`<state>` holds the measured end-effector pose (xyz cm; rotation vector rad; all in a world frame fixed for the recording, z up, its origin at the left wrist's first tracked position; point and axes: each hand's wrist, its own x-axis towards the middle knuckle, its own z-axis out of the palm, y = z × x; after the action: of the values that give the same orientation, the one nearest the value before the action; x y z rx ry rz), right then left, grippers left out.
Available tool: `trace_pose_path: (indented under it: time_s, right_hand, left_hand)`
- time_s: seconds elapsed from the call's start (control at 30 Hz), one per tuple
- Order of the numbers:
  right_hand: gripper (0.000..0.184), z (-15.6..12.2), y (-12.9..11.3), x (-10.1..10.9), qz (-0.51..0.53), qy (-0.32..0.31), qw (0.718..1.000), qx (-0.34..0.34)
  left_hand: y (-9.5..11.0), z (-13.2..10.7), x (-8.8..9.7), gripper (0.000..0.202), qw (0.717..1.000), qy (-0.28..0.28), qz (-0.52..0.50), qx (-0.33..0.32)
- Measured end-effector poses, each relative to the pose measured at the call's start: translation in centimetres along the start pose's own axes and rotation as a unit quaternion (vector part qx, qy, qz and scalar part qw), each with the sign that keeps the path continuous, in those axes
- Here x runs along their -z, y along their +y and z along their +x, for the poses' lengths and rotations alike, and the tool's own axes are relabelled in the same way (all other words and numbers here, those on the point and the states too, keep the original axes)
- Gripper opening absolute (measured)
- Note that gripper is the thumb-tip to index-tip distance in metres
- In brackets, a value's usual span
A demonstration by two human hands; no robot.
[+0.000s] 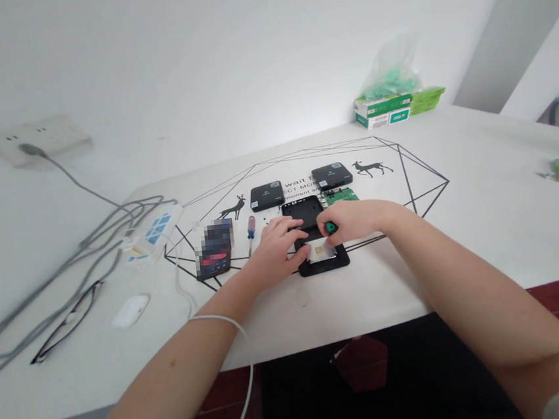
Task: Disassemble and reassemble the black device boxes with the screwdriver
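My left hand (280, 245) rests its fingers and thumb on the left side of an opened black plastic case, gripping its lower half (322, 268). The thumb touches a silver metal plate (320, 250) that lies on this half. My right hand (343, 223) is closed around a green-handled screwdriver (330, 227), held over the plate; its shaft and tip are hidden. Just beyond is the hollow other half of the case (304, 212). A green circuit board (341, 195) lies behind my right hand, partly covered by it.
Two closed black boxes (267, 196) (332, 175) stand behind the case. Left are a second screwdriver (250, 229), a phone (215, 248), a white power strip (156, 231), cables, glasses (67, 322) and a white mouse (132, 310). Green-white cartons (382, 106) stand by the wall.
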<state>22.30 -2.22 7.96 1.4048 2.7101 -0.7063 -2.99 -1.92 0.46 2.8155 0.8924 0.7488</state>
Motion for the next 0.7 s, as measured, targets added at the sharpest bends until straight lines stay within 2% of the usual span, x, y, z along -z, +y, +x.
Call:
trace_pose_path:
  time_s: [0.1, 0.23, 0.47, 0.57, 0.63, 0.7]
  right_hand:
    - [0.019, -0.08, -0.16, -0.02, -0.032, -0.022, 0.999, -0.026]
    - [0.02, 0.25, -0.35, -0.47, -0.052, -0.04, 0.998, -0.016]
    - [0.027, 0.58, -0.51, -0.96, -0.077, -0.041, 0.996, -0.034]
    - [0.025, 0.57, -0.43, -0.88, -0.079, -0.042, 0.996, -0.021]
    - [0.023, 0.6, -0.23, -0.85, -0.069, -0.026, 0.997, -0.012]
    - [0.02, 0.66, -0.01, -0.87, -0.038, 0.016, 0.999, 0.002]
  left_hand:
    - [0.13, 0.01, -0.02, 0.022, 1.0, -0.003, 0.002, -0.006]
    - [0.28, 0.05, -0.05, 0.02, 1.0, -0.01, 0.001, -0.001]
    - [0.27, 0.01, -0.16, 0.019, 1.0, -0.024, -0.005, 0.004]
    - [0.27, -0.03, -0.21, 0.019, 1.0, -0.022, -0.008, 0.006]
    - [0.32, -0.01, -0.24, 0.018, 1.0, -0.02, -0.015, 0.008]
    - [0.41, 0.08, -0.25, 0.019, 0.999, -0.019, -0.029, 0.011]
